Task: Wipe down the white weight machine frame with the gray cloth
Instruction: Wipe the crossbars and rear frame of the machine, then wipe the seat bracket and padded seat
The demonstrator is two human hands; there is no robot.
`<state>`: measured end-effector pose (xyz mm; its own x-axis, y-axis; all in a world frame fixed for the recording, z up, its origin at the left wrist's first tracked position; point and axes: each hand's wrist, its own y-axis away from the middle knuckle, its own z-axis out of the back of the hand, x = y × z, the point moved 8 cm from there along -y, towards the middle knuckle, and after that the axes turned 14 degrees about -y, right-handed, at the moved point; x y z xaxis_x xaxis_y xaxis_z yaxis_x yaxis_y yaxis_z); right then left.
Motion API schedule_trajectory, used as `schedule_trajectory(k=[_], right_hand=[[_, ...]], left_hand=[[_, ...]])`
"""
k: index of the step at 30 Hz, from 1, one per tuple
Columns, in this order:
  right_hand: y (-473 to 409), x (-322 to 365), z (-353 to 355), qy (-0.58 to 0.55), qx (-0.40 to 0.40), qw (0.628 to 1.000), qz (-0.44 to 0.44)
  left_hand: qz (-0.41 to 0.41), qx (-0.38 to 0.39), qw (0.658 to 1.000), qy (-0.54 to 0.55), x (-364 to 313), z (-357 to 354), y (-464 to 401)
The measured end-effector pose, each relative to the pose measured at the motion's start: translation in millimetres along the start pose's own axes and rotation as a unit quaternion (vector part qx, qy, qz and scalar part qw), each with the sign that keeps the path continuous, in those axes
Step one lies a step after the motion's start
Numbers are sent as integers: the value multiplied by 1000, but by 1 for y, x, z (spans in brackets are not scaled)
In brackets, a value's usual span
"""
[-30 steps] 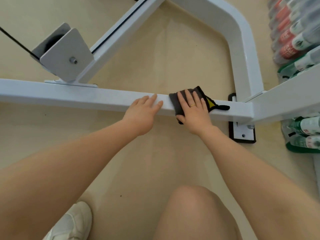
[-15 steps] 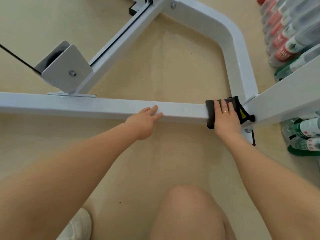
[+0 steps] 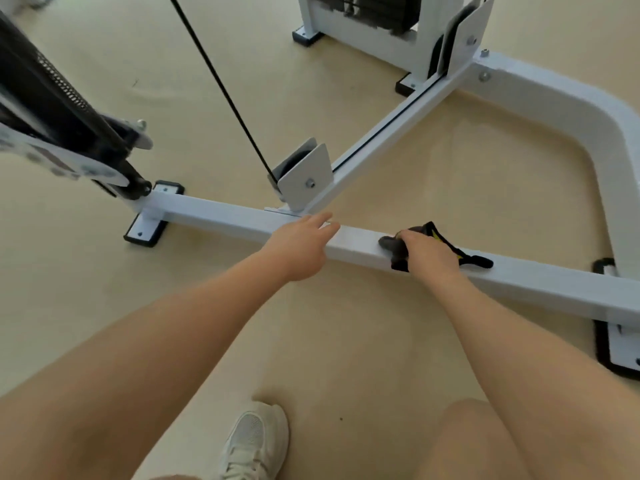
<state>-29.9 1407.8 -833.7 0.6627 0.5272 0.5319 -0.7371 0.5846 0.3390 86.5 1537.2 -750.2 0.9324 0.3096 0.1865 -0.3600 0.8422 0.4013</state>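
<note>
The white weight machine frame (image 3: 221, 216) lies low on the beige floor, its horizontal bar crossing the view from left to right. The dark gray cloth (image 3: 394, 251) sits bunched on top of that bar, right of centre, with a black strap and yellow tag trailing to the right. My right hand (image 3: 431, 255) lies on the cloth with fingers curled over it, gripping it against the bar. My left hand (image 3: 300, 244) rests on the bar a little to the left, fingers straight and holding nothing.
A pulley bracket (image 3: 304, 171) with a black cable (image 3: 221, 84) stands just behind my left hand. A diagonal beam runs back to the weight stack (image 3: 363, 8). A black padded arm (image 3: 52, 109) is at the left, foot plates (image 3: 147, 232) sit on the floor, and my white shoe (image 3: 256, 441) is below.
My right hand has slid the cloth leftward along the bar, away from the right corner joint, and its fingers now curl. The left hand stays put. The view has tilted up.
</note>
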Motion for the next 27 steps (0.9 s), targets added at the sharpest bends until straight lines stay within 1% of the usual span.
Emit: schedule_trajectory(k=[1, 3, 6, 8, 10, 12, 13, 14, 16, 17, 18, 20, 22, 24, 25, 27], right_hand=[[-4, 14, 2, -25, 8, 1000, -5], [-8, 48, 12, -93, -13, 996, 10], [-1, 109, 19, -228, -51, 969, 77], [6, 147, 21, -273, -51, 952, 125], [13, 182, 23, -304, -40, 938, 164], [20, 216, 27, -362, -27, 913, 187], [24, 232, 31, -392, -23, 899, 194], [29, 248, 35, -423, -19, 883, 201], [41, 280, 41, -477, 1, 850, 223], [47, 294, 42, -489, 12, 840, 235], [53, 308, 43, -490, 26, 836, 246], [65, 331, 41, -486, 73, 827, 272], [73, 347, 37, -502, 129, 804, 290], [76, 357, 35, -533, 175, 779, 282], [75, 360, 36, -541, 184, 772, 278], [70, 366, 41, -536, 171, 778, 279]], left_hand=[[14, -5, 1000, 6, 12, 2, 7], [41, -22, 999, 24, 35, 6, 20], [76, -64, 992, 75, 66, 12, 40], [93, -105, 982, 125, 82, 19, 53], [109, -162, 965, 178, 97, 32, 68], [134, -229, 934, 240, 113, 49, 85], [150, -254, 912, 285, 122, 56, 94], [165, -268, 886, 341, 129, 62, 102], [176, -280, 818, 470, 141, 69, 118], [181, -288, 788, 513, 147, 72, 126], [188, -298, 771, 530, 153, 75, 134], [199, -321, 759, 530, 164, 79, 150], [207, -345, 737, 543, 177, 80, 165], [209, -354, 713, 568, 191, 78, 179], [206, -350, 712, 573, 196, 77, 185], [181, -332, 722, 579, 205, 77, 193]])
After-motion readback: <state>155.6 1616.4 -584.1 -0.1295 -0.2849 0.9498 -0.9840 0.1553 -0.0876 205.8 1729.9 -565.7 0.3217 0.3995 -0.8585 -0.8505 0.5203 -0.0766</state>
